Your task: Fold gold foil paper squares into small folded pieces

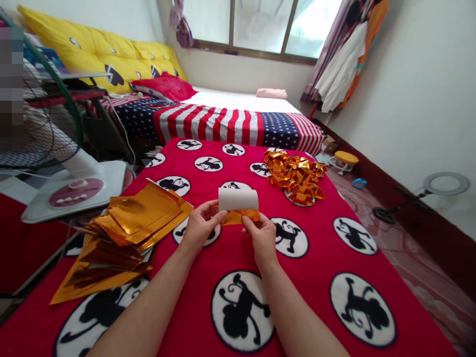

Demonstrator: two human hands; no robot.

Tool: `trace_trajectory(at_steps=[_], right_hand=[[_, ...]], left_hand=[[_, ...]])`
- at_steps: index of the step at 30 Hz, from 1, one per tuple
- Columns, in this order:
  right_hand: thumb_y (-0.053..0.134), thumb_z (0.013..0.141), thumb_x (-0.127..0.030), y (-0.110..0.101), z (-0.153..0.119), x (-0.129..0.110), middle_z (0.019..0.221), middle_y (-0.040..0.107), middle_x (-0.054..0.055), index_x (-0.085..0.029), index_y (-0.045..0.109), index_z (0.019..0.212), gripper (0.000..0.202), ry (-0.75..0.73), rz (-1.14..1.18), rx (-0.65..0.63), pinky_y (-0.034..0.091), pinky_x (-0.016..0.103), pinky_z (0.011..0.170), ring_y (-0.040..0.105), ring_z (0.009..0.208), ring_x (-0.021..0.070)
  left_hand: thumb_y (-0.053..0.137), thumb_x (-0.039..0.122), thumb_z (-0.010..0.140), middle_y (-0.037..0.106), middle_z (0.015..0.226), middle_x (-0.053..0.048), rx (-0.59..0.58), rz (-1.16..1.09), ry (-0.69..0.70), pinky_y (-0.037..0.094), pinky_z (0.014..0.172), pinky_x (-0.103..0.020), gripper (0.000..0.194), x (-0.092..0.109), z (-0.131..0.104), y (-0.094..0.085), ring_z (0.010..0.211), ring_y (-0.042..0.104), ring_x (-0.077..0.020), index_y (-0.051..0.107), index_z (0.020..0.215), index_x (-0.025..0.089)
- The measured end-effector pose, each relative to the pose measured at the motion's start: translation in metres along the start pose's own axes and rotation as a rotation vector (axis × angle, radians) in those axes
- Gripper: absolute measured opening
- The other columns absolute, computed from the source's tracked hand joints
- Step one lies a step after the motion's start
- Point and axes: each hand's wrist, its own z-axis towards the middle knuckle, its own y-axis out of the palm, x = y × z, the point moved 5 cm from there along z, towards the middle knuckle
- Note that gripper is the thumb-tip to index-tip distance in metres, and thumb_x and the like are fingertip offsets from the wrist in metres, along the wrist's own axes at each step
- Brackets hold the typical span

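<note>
Between my two hands is a sheet of foil paper (238, 199), its white back curling up at the top and a gold strip along its lower edge. My left hand (201, 224) pinches the left end of the strip between thumb and fingers. On the right end, my right hand (261, 234) presses its thumb on the gold, fingers partly hidden behind. A loose stack of gold foil sheets (148, 213) lies left of my hands on the red cloth (316, 297). Several folded gold pieces (295, 173) are heaped at the back right of the cloth.
A white fan base (107, 186) stands at the left edge, beside the foil stack. Beyond the cloth is a bed with a flag-patterned cover (223, 121). On the floor at the right are a yellow stool (346, 157) and a ring light (446, 183).
</note>
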Motion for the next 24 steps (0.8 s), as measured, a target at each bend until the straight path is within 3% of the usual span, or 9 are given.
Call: trace_trajectory(at_steps=[5, 11, 15, 19, 24], right_hand=[[0.076, 0.072, -0.037, -0.002, 0.002, -0.001, 0.064, 0.064, -0.003, -0.016, 0.067, 0.082, 0.026, 0.010, 0.126, 0.054, 0.038, 0.019, 0.047, 0.049, 0.050, 0.0079], [0.076, 0.072, -0.035, -0.005, 0.005, 0.003, 0.069, 0.063, -0.003, -0.015, 0.064, 0.087, 0.027, -0.011, 0.222, 0.079, 0.037, 0.018, 0.047, 0.051, 0.052, 0.0069], [0.078, 0.070, -0.035, -0.004, 0.007, 0.002, 0.064, 0.059, -0.007, -0.018, 0.057, 0.088, 0.032, -0.003, 0.305, 0.058, 0.032, 0.017, 0.044, 0.045, 0.047, 0.0052], [0.077, 0.072, -0.037, 0.002, 0.005, 0.000, 0.051, 0.049, -0.009, -0.016, 0.056, 0.073, 0.030, 0.014, 0.237, -0.021, 0.025, 0.019, 0.041, 0.035, 0.041, 0.0040], [0.078, 0.070, -0.036, 0.004, 0.003, 0.002, 0.055, 0.056, -0.006, -0.016, 0.060, 0.072, 0.027, 0.065, 0.284, -0.033, 0.031, 0.019, 0.041, 0.042, 0.043, 0.0054]], left_hand=[[0.086, 0.042, 0.054, 0.073, 0.078, -0.007, -0.087, -0.034, -0.150, 0.043, 0.054, -0.022, 0.046, 0.005, -0.012, 0.030, 0.063, 0.062, -0.0148, 0.073, 0.087, 0.012], [0.085, 0.038, 0.056, 0.070, 0.065, -0.003, 0.018, -0.121, -0.153, 0.043, 0.053, -0.021, 0.035, -0.007, -0.009, 0.053, 0.053, 0.056, -0.0108, 0.073, 0.075, 0.011], [0.084, 0.036, 0.060, 0.069, 0.063, -0.003, 0.119, -0.147, -0.086, 0.045, 0.057, -0.022, 0.030, -0.013, -0.006, 0.056, 0.057, 0.059, -0.0122, 0.071, 0.070, 0.011], [0.083, 0.034, 0.062, 0.074, 0.072, -0.005, 0.096, -0.164, -0.049, 0.050, 0.064, -0.025, 0.028, -0.014, -0.007, 0.057, 0.064, 0.064, -0.0159, 0.073, 0.075, 0.011], [0.082, 0.033, 0.064, 0.074, 0.073, -0.005, 0.095, -0.155, -0.045, 0.050, 0.064, -0.025, 0.025, -0.014, -0.010, 0.053, 0.064, 0.065, -0.0152, 0.074, 0.076, 0.012]])
